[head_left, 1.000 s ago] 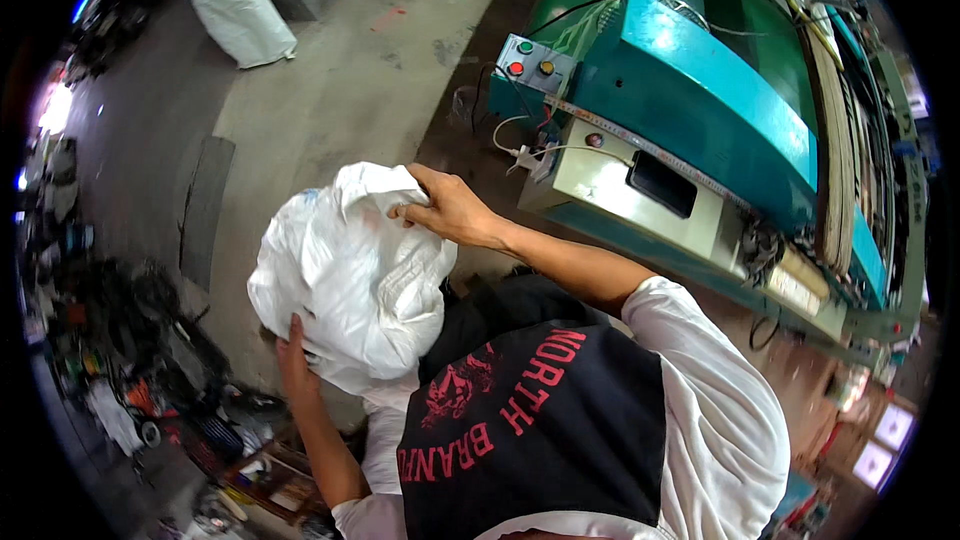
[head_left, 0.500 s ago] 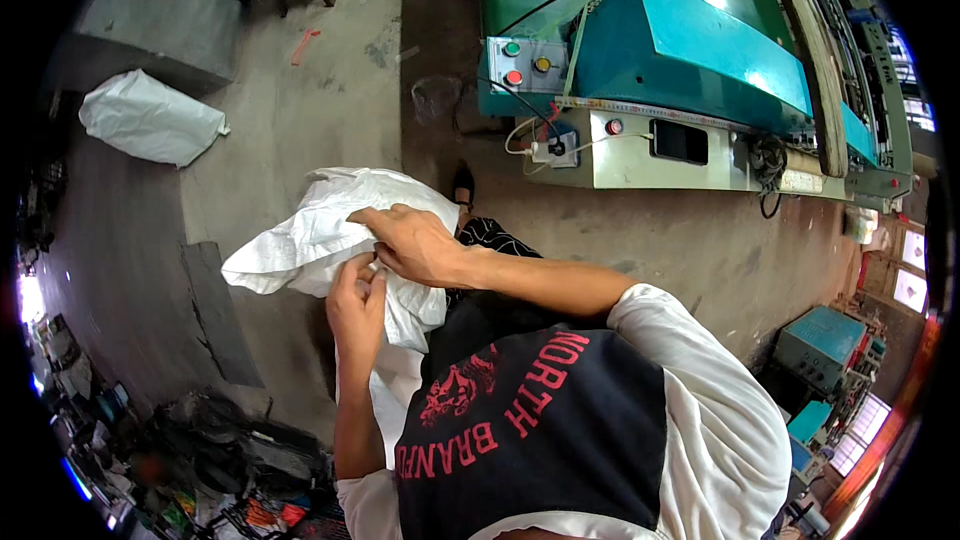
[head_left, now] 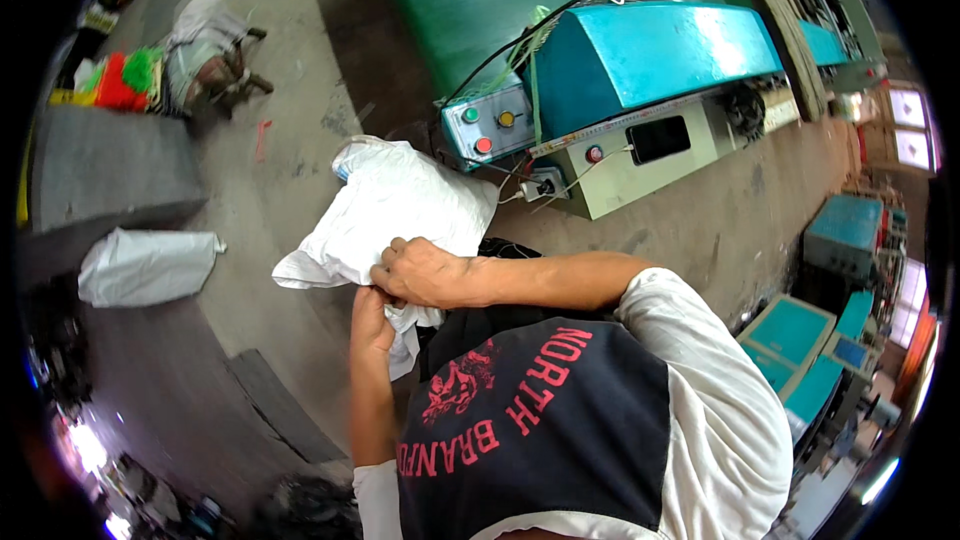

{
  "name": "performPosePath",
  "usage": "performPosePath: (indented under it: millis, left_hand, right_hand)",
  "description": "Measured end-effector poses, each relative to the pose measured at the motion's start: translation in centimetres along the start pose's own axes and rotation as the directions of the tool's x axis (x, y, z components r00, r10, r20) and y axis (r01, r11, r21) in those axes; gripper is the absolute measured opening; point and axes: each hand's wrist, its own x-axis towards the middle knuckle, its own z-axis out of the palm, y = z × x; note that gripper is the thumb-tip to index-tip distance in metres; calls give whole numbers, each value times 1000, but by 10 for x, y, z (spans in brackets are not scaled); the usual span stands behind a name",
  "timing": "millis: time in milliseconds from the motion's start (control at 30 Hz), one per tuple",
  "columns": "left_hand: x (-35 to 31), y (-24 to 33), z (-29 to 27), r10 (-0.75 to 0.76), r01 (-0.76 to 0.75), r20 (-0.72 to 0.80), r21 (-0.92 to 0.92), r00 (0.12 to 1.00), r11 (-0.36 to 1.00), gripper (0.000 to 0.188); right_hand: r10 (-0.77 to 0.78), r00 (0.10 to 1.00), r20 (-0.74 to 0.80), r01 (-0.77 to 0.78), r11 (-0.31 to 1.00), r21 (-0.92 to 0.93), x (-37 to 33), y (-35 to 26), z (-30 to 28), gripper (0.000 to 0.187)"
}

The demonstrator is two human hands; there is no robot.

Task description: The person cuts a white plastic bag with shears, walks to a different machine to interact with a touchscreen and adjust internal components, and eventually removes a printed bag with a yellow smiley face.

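Two bare hands are set close together at the near edge of a white bag (head_left: 400, 202), which is held just in front of the wearer's body. By the right hand (head_left: 430, 272), fingers curled, the bunched edge is gripped; by the left hand (head_left: 374, 318), just beneath and touching it, a fold of the same material appears to be pinched, though its fingertips are partly covered. A loose white end (head_left: 404, 340) is left hanging below the hands. As far as can be judged, the bag has been taken up and its edge gathered, while the handling of that edge is unfinished and the bag is not yet let go. Whether anything is knotted or closed cannot be told. A second white sack (head_left: 152, 268) is seen lying apart on the floor, beside a grey block (head_left: 115, 165), untouched.
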Motion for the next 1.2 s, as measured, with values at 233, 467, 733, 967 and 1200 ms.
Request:
performPosePath:
  millis: [233, 467, 733, 967, 1200]
  left_hand:
    - [53, 56, 18, -48, 43, 184, 33, 982, 999, 46]
    - [101, 118, 27, -274, 106, 340, 439, 900, 892, 41]
    - [136, 128, 47, -328, 99, 452, 460, 829, 883, 40]
    - [142, 125, 62, -315, 152, 496, 341, 809, 928, 34]
    - [147, 120, 56, -293, 155, 488, 302, 822, 940, 35]
  right_hand:
    - [786, 429, -444, -670, 607, 427, -62, 125, -32, 25]
    - [961, 4, -276, -901, 123, 416, -70, 169, -21, 33]
    - [952, 306, 21, -179, 36, 983, -20, 100, -31, 29]
    - [864, 498, 80, -44, -67, 997, 10, 84, -15, 33]
    - [899, 347, -266, -355, 389, 850, 21, 77, -19, 28]
